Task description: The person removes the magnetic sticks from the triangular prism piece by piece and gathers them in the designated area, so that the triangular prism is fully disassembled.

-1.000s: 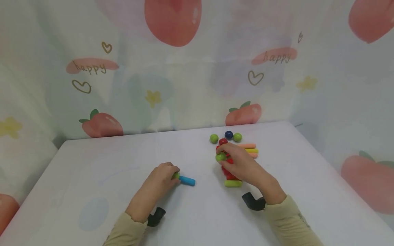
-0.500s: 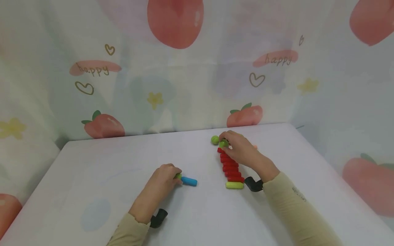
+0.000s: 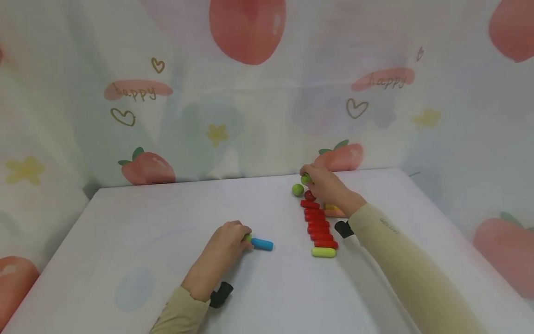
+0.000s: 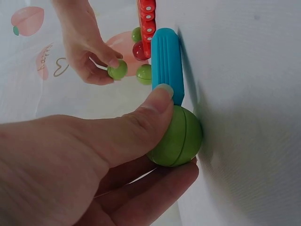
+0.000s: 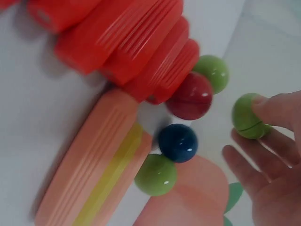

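Note:
My left hand (image 3: pixel 225 243) pinches a green ball (image 4: pixel 181 141) between thumb and fingers, low over the white table. A ribbed blue stick (image 4: pixel 165 61) meets the ball at one end and points right in the head view. Over the table's back edge, my right hand (image 3: pixel 327 185) holds another green ball (image 5: pixel 245 115) between thumb and fingertips. Below that hand are a red ball (image 5: pixel 190 96), a dark blue ball (image 5: pixel 178 142) and two more balls, one a green ball (image 5: pixel 156 175) beside the blue one.
Several red sticks (image 3: pixel 319 229) form a column on the right of the table, with a yellow-green stick (image 3: pixel 323 252) at the near end. Salmon sticks (image 5: pixel 80 160) and a yellow stick (image 5: pixel 109 176) lie right of it. A patterned curtain (image 3: pixel 258 125) hangs behind.
My right hand has carried its green ball from above the red sticks to the table's back, uncovering the column. The left hand keeps its pinch; the head view has shifted slightly.

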The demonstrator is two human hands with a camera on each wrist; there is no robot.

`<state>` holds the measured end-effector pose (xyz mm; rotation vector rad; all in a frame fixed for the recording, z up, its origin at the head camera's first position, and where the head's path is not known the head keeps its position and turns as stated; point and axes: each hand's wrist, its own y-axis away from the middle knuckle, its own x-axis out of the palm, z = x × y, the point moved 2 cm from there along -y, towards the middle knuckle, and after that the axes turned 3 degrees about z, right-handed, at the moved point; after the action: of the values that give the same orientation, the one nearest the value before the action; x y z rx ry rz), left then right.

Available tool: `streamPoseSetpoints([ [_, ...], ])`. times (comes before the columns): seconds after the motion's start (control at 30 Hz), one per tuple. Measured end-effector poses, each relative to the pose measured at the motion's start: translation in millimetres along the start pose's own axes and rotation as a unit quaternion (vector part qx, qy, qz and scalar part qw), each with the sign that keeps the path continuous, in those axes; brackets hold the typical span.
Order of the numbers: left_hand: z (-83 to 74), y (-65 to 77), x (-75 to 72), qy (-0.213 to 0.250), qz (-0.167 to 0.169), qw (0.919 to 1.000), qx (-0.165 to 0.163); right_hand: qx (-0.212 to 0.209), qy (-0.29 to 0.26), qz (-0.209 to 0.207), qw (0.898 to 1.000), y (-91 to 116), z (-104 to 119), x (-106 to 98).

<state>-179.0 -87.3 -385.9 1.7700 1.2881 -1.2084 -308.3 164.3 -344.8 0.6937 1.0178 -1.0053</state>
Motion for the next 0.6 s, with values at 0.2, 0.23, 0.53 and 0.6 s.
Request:
streamPoseSetpoints([
  [0.2, -0.2, 0.9, 0.3, 0.000, -0.007, 1.0000, 0.005, 0.016, 0.008, 0.014, 1.000, -12.8, -7.6, 4.5],
  [0.23, 0.1, 1.1, 0.5, 0.000, -0.008, 0.9999, 0.007, 0.018, 0.011, 0.016, 1.000, -14.2, -8.7, 5.4],
  [0.53, 1.4, 0.2, 0.9, -0.004, -0.014, 0.9998, 0.014, 0.023, 0.031, 0.022, 0.999, -22.2, -14.3, 10.9],
  [0.6, 1.4, -0.1, 0.0, -0.007, -0.015, 0.9998, 0.011, 0.017, 0.038, 0.025, 0.999, -23.7, -13.9, 12.1],
])
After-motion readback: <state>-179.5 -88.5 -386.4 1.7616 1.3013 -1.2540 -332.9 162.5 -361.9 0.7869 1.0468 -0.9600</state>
